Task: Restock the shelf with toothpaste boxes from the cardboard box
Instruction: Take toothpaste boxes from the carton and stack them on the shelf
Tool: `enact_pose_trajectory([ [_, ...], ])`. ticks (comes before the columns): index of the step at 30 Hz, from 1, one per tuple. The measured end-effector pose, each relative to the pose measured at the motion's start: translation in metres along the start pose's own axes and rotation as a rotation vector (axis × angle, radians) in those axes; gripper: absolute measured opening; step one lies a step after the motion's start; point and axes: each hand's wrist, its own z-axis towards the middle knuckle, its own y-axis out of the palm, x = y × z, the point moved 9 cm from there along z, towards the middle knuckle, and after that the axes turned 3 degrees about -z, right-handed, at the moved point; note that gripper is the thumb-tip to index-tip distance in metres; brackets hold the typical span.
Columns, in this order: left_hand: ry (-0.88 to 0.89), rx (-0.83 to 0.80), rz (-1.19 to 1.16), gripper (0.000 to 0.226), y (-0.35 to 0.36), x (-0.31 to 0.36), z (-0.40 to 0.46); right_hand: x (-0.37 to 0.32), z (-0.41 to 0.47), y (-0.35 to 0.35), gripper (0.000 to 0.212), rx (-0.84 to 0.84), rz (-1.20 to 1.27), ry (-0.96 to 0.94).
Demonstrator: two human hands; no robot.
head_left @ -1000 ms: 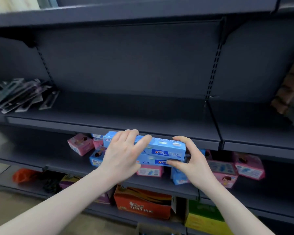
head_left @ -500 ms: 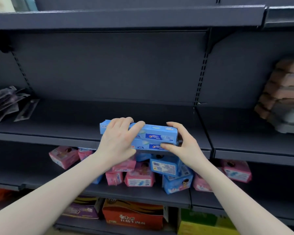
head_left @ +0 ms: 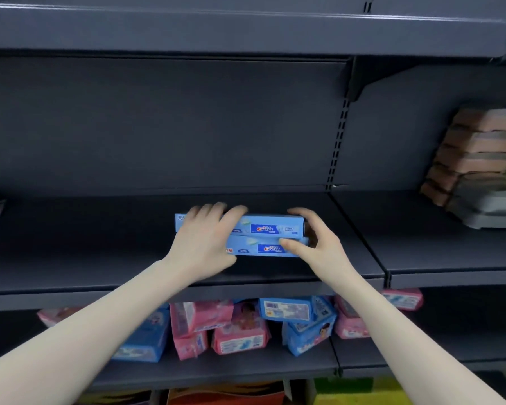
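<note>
We count two toothpaste boxes (head_left: 270, 229), stacked, on the shelf (head_left: 100, 247), under two hands: left hand (head_left: 202, 244), right hand (head_left: 319, 247). One stack of sponges (head_left: 476, 159) at far right. Below: roughly six pink packs (head_left: 200, 317) and four blue packs (head_left: 287, 309); overlap blocks an exact count.

toothpaste boxes (head_left: 270, 229): two, stacked, frame centre, on middle shelf (head_left: 100, 249) | left hand (head_left: 202, 244) over their left end | right hand (head_left: 319, 247) at their right end | stacked packs (head_left: 479, 159): right, neighbouring bay | soft packs (head_left: 234, 328): shelf below, lower centre
</note>
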Motion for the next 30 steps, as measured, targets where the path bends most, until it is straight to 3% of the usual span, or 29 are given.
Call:
enact_pose_trajectory([
  [20,-0.186,-0.258,-0.122,0.077,0.046,-0.104,-0.014,0.018,0.074,0.099,0.034,-0.189,-0.020,0.099],
  [25,-0.159,-0.220,-0.175,0.081,0.051,-0.107,-0.016,0.027,0.081,0.101,0.033,-0.190,0.000,0.110],
  [30,-0.110,-0.227,-0.159,0.087,0.057,-0.106,-0.021,0.023,0.096,0.095,0.031,-0.143,-0.171,0.027],
])
